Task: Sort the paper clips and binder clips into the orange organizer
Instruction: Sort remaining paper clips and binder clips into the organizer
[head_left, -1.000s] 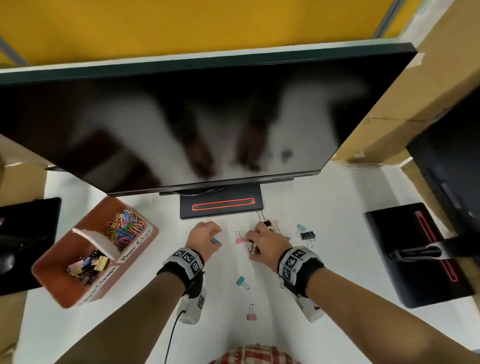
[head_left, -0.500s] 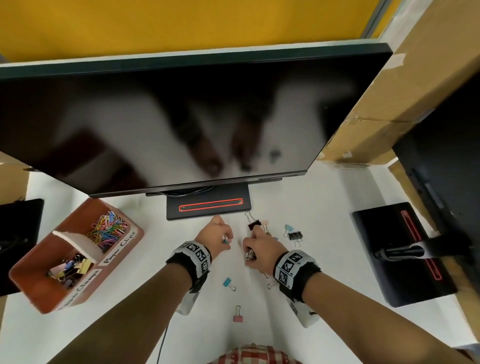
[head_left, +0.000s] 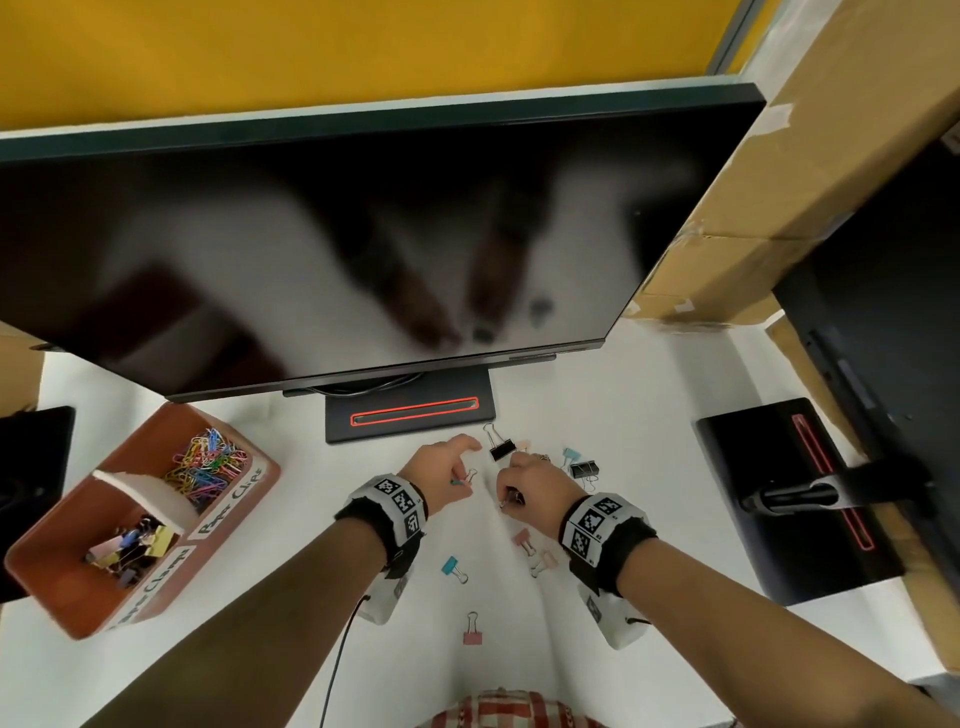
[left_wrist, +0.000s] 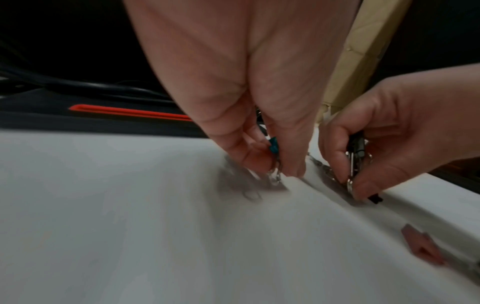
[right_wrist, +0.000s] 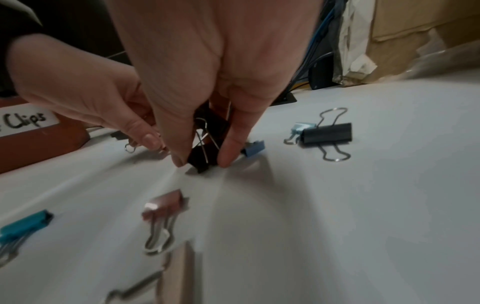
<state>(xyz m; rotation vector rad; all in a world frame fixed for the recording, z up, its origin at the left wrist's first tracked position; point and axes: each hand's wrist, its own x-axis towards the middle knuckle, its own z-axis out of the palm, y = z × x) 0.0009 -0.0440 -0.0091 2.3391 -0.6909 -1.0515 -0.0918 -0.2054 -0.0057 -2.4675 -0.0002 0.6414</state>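
**Desk beneath a yellow wall**

A white table (head_left: 649, 415) carries a large dark monitor (head_left: 337, 234) on a black, red-lined stand (head_left: 410, 415). Cardboard boxes (head_left: 810, 156) stack at right beside another black stand (head_left: 800, 493). Even light.

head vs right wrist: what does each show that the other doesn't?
Head only: the orange organizer's two compartments, paper clips in one and binder clips in the other, and the monitor.
Right wrist only: the right hand pinching a black binder clip against the table.
Both: the left hand, and the black binder clip lying loose to the right.
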